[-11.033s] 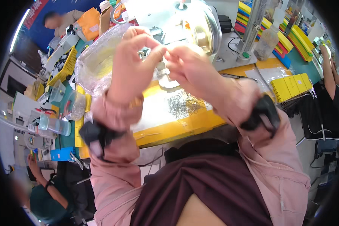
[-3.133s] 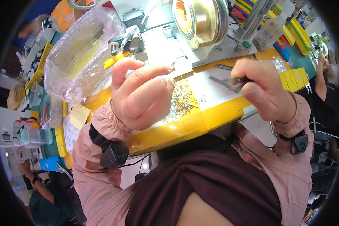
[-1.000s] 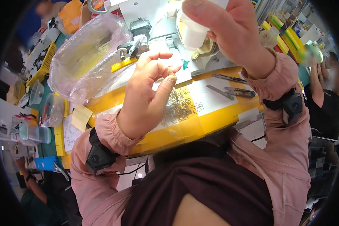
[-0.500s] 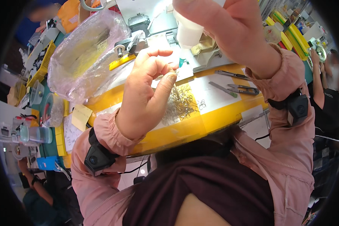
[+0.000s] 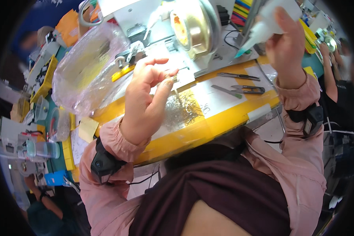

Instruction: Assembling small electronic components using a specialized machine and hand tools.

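Observation:
Up at the right, my right hand is closed round a white squeeze bottle, tilted so that its teal nozzle tip points down and left. My left hand is held over the bench, thumb and forefinger pinched on a thin pale stick-like piece; its exact kind is too small to tell. Just beneath that pinch lies a heap of small bent metal wire pieces on the yellow-edged work surface. To the heap's right are thread snips, a flat blade with a green end and dark tweezers.
A large shiny spool stands behind the hands under a bright light. Crumpled clear plastic fills the left side, with a yellow basket beyond. A beige paper note lies near my left sleeve. Other people work at both sides.
My right hand has moved right and away from my left with the bottle, bringing the nozzle and the spool into view. The left hand keeps its pinch and has barely shifted.

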The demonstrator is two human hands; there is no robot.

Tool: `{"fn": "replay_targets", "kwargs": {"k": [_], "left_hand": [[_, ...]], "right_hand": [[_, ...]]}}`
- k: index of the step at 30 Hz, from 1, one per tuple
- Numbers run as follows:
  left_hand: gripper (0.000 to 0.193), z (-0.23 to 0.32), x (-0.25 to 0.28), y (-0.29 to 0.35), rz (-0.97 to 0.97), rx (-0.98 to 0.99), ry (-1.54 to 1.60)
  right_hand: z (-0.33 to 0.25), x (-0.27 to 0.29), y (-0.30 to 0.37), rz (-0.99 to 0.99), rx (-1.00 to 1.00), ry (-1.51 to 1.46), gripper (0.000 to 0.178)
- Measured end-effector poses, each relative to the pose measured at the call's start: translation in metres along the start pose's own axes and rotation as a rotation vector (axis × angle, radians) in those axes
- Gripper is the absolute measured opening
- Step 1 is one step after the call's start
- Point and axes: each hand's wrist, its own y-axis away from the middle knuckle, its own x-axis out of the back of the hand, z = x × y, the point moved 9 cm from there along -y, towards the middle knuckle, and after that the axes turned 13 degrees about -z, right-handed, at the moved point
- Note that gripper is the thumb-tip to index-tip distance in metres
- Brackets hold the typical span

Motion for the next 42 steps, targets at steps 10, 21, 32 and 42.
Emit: {"fn": "replay_targets", "kwargs": {"k": [10, 21, 32, 42], "left_hand": [[0.008, 0.011, -0.010, 0.002, -0.058, -0.046, -0.275], [0.008, 0.022, -0.013, 0.013, -0.095, -0.177, -0.456], [0.006, -0.005, -0.024, 0.011, -0.220, 0.123, 0.029], [0.006, 0.020, -0.021, 0.013, -0.130, -0.146, -0.280]], "right_hand": [[0.131, 0.239, 0.067, 0.565, -0.713, 0.157, 0.026], [0.113, 0.116, 0.032, 0.134, -0.755, 0.587, 0.047], [0.063, -0.040, 0.126, -0.836, -0.836, 0.333, 0.014], [0.035, -0.041, 0.109, -0.914, -0.759, 0.387, 0.011]]}}
